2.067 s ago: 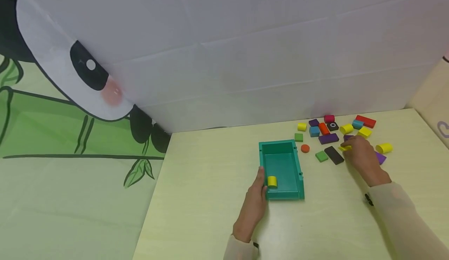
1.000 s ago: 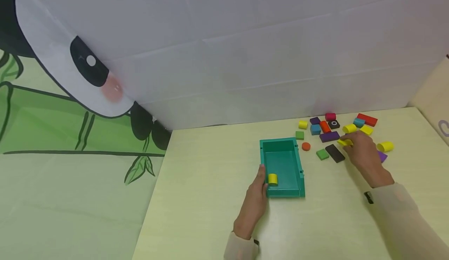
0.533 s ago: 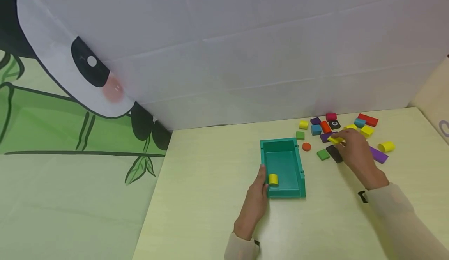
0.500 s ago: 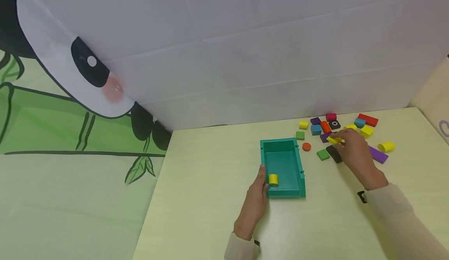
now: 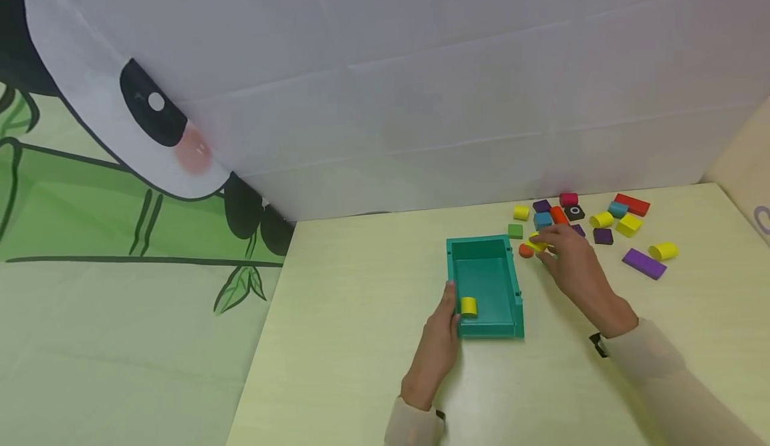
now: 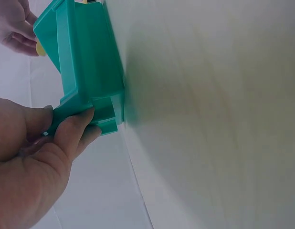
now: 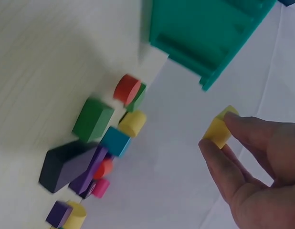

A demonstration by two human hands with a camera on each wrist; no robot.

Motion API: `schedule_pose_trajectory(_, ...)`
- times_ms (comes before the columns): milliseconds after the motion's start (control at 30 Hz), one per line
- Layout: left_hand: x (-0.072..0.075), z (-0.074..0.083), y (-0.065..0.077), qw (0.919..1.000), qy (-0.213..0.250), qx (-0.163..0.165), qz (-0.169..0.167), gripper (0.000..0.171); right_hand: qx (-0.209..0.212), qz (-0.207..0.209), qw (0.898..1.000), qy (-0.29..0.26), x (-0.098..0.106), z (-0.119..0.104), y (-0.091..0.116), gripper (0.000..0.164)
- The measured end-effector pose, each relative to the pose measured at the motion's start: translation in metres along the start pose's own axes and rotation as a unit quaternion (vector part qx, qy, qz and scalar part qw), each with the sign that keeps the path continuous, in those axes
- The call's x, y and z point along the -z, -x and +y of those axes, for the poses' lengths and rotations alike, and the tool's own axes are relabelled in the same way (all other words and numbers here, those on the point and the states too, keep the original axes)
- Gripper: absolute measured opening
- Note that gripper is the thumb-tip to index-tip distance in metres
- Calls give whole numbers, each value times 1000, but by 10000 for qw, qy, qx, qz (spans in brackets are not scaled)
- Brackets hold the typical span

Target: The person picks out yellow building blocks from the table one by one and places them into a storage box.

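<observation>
My left hand [image 5: 436, 346] grips the left side wall of a teal tray [image 5: 490, 332] on the table. In the left wrist view, its thumb and fingers pinch the tray's edge. One yellow block [image 5: 468, 307] with a curved top lies in the tray's near left corner. My right hand [image 5: 577, 275] is raised right of the tray, pinching a small yellow block [image 7: 219, 131] between thumb and fingertips. Below that hand, a black block [image 7: 68, 164] and a green block [image 7: 92, 119] show in the right wrist view; the hand hides them in the head view.
Several loose coloured blocks lie at the back right, among them a red bar [image 5: 631, 204], a blue block [image 5: 543, 220] and an orange disc [image 5: 526, 251]. A purple bar [image 5: 644, 264] and a yellow cylinder [image 5: 664, 251] lie farther right. A white cloth wall [image 5: 421, 132] rises behind the table.
My right hand took the yellow block from among the other blocks, lifted it and carried it left towards the tray. My left hand and the tray have stayed in place.
</observation>
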State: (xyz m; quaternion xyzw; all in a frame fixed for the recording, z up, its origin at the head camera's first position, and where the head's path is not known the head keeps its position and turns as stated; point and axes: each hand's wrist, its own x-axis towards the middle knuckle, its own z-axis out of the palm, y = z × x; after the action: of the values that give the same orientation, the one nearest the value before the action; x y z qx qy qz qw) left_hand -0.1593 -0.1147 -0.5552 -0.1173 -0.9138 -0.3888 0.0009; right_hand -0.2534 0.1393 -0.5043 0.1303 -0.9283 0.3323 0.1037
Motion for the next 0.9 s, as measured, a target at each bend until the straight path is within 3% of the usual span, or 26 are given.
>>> schedule_pose_trajectory(367,0,-1,-1,10000,-2,-30,18,60,690,2,9976,-111,-21,-27,3,30)
schedule_pose_trajectory(567,0,-1,-1,9999,-30,-110,37,59,793,-79,9966,-198,-29,-36,4,30)
schedule_pose_trajectory(900,-2,-2,-2,9999,-85,103,-1,60,883,-269,9948,-433,-44,-50,4,31)
